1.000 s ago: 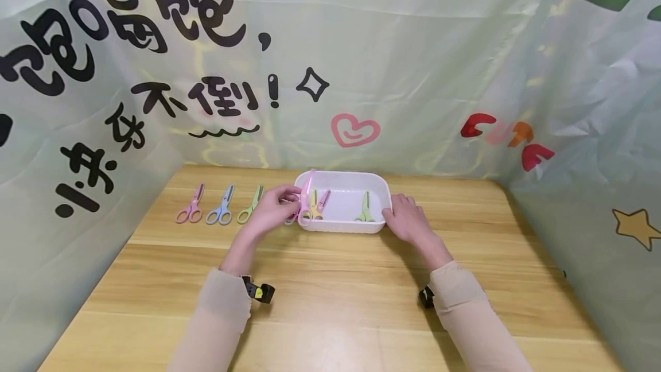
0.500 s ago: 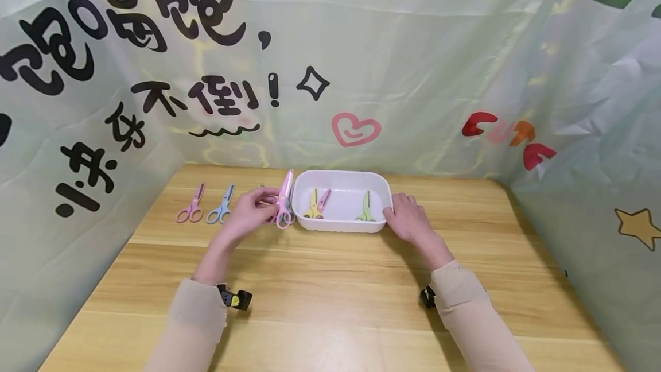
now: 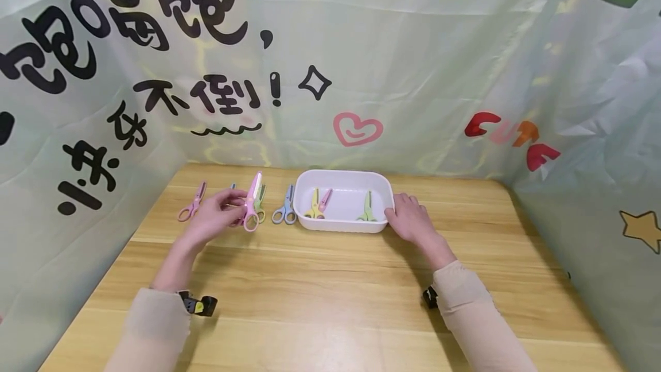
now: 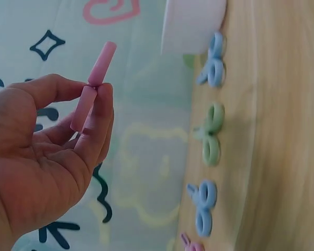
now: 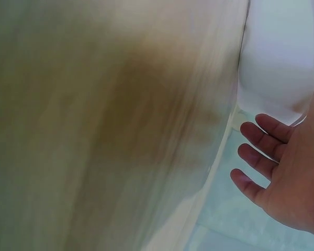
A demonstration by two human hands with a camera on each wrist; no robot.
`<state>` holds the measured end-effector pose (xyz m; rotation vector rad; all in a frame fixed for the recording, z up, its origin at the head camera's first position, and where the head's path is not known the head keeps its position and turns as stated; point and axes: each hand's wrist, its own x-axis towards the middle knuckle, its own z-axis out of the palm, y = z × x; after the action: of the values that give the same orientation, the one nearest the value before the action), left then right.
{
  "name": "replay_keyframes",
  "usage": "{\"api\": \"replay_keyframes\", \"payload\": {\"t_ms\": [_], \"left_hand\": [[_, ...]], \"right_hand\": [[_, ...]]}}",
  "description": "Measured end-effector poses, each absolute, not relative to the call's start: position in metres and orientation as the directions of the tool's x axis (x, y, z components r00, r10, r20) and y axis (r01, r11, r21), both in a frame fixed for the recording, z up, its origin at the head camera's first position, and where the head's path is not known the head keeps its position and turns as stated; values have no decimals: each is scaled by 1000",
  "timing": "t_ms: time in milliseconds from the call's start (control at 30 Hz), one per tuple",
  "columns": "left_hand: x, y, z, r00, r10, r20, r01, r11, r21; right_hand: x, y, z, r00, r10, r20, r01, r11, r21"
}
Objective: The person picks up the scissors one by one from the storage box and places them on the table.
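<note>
In the head view my left hand point(image 3: 217, 214) pinches a pair of pink scissors point(image 3: 253, 200), blades upward, in front of a row of scissors. The left wrist view shows the pink handles point(image 4: 100, 68) edge-on between thumb and fingers. Green scissors point(image 3: 262, 205) are just behind the held pair, partly covered. Blue scissors point(image 3: 285, 208) lie beside a white plastic tub point(image 3: 341, 227). My right hand point(image 3: 411, 217) holds the tub's right rim between thumb and index finger; the other fingers are spread in the right wrist view. Inside the tub are yellow scissors point(image 3: 315, 208), pink scissors and green scissors point(image 3: 368, 210).
More pink scissors point(image 3: 192, 204) lie at the row's left end. Another blue pair point(image 4: 205, 191) is mostly hidden behind the left hand in the head view. The wooden table point(image 3: 330, 291) ends against a printed fabric wall point(image 3: 413, 73) at the back and sides.
My left hand has moved left with the pink scissors, from over the tub's left edge to along the row, uncovering the blue scissors beside the tub. The right hand stays on the rim.
</note>
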<state>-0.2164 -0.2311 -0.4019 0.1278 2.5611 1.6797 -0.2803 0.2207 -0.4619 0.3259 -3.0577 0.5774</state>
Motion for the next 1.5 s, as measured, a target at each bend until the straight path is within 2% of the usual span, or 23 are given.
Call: {"api": "replay_keyframes", "payload": {"t_ms": [567, 867, 1167, 1500], "left_hand": [[-196, -300, -417, -995, 100, -13, 32, 437, 899], [-183, -337, -438, -997, 45, -61, -31, 494, 869], [-177, -365, -450, -984, 50, -173, -124, 509, 852], [-170, -375, -457, -962, -7, -273, -230, 560, 796]], "right_hand": [[-280, 220, -462, -979, -198, 45, -202, 915, -349], [-279, 219, -464, -979, -201, 45, -203, 915, -349], [-279, 220, -462, -980, -196, 47, -200, 920, -338], [-282, 221, -464, -980, -195, 36, -195, 919, -343]]}}
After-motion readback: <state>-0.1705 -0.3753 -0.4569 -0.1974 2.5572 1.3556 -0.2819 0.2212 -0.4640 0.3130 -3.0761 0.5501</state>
